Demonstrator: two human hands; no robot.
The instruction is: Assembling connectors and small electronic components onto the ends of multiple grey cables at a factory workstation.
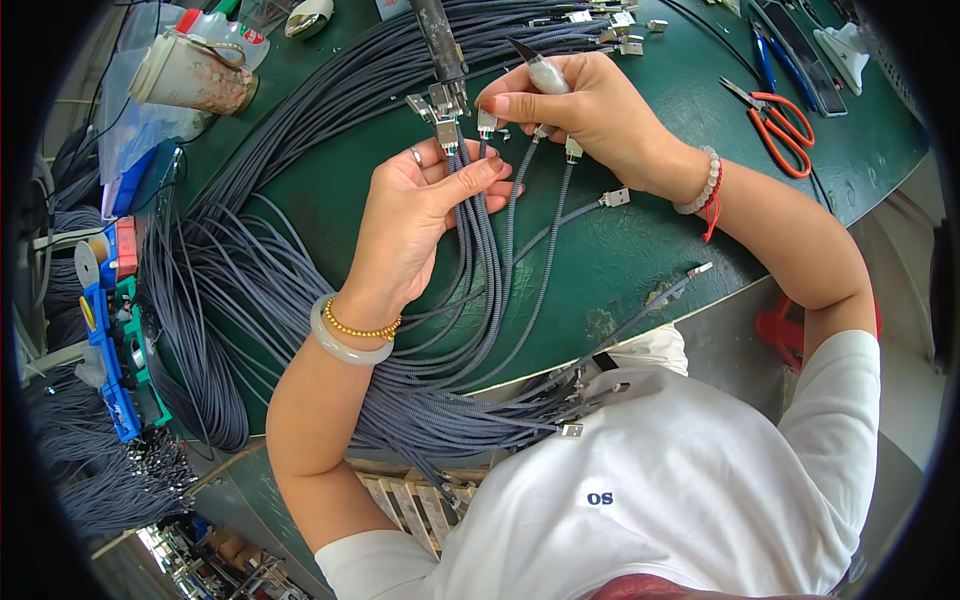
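Observation:
My left hand (408,208) is closed around a bundle of grey braided cables (485,260), thumb across them. Their metal USB plugs (446,135) stick up above its fingers, close under the tip of a dark metal rod (436,40). My right hand (625,125) grips a small tool with a black pointed tip and a white wrapped handle (547,76); its exact kind is unclear. Under my right fingers are two more cable ends, one with a pale plug (573,150). Whether those fingers hold them is unclear. Another plug (487,122) stands between my hands.
Many braided cables (230,250) sweep across the green table (640,250) and over its near edge toward my lap. Orange-handled cutters (782,135) and blue-handled pliers (765,62) lie at right. A stained cup (192,75) and blue bins (108,350) are at left.

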